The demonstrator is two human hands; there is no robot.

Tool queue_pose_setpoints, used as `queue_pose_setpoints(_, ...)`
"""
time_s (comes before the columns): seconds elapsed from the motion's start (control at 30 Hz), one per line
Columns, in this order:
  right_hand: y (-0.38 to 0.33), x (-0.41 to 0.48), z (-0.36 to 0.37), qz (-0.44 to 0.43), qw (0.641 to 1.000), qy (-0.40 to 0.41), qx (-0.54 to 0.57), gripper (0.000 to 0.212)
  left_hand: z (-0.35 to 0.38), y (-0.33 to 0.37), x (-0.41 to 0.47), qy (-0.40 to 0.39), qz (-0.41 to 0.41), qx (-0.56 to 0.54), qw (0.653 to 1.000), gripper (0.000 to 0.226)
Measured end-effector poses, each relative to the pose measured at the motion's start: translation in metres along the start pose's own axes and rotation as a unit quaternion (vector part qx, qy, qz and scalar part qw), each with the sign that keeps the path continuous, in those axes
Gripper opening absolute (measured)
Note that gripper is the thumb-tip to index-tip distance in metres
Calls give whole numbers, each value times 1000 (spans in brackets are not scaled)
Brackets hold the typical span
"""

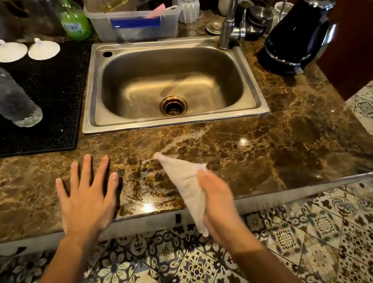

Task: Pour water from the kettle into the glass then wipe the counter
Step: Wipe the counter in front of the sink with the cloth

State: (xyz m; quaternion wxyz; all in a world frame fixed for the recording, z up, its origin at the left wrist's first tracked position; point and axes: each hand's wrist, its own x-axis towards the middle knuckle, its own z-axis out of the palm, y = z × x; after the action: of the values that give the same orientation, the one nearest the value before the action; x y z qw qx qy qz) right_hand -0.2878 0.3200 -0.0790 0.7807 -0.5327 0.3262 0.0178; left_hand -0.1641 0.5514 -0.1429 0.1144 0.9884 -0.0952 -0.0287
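– Marble table [276,148] looks streaked by your hand. Which step is this?

– The wipe, I judge. My right grip [216,199] has hold of the pale cloth [185,179] and is closed on its right-hand edge. One corner points away from the grip toward the sink [173,119]. The other end hangs below the grip, past the table's front edge. The cloth looks lifted rather than pressed flat.

– And the other one?

– My left grip [86,202] holds nothing. Its fingers are straight and spread, palm down on the table just left of the wet streaks [148,186], which lie between my two grips.

– Pouring finished, then?

– Seems so. The kettle [296,31] sits on its base well beyond my right grip and off to its right. The glass [6,98] stands on the black mat [52,99], far ahead of my left grip and to its left.

– Next move?

– Bring the cloth down flat onto the streaks, just left of the right grip. Then sweep with even pressure and keep the left grip out of the path.

– Anything you can't make out?

– My right fingertips and the cloth's far corner are smeared by motion. The thumb is hidden behind the cloth, so I can't say just how it's pinched. The glass is blurred too, and I can't tell whether there's water in it.
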Motion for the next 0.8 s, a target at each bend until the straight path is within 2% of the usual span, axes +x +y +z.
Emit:
queue_pose_setpoints(0.13, -59, 2, -50, -14, 988, 42, 146, 36, 1, 1, 2, -16, -12, -2, 1000, 71)
queue_pose_setpoints(0.3, -124, 21, -117, -116, 972, 153, 139, 34, 1, -1, 2, -34, -20, 11, 999, 70)
queue_pose_setpoints(0.37, -128, 31, -137, -135, 967, 214, 25, 35, 1, 0, 3, -37, -20, 11, 999, 71)
queue_pose_setpoints(0.43, -118, 46, -151, -156, 932, 279, -169, 39, 1, 1, 3, -37, -18, 9, 999, 71)
queue_pose_setpoints(0.47, -110, 53, -154, -168, 912, 294, -231, 38, 1, 2, 3, -37, -18, 10, 999, 71)
queue_pose_setpoints(0.63, -67, 95, -139, -189, 894, 275, -300, 44, 3, 1, 4, -35, -19, 12, 999, 69)
queue_pose_setpoints(0.8, -61, 122, -92, -221, 883, 227, -347, 35, 2, 1, 3, -32, -14, 12, 999, 66)
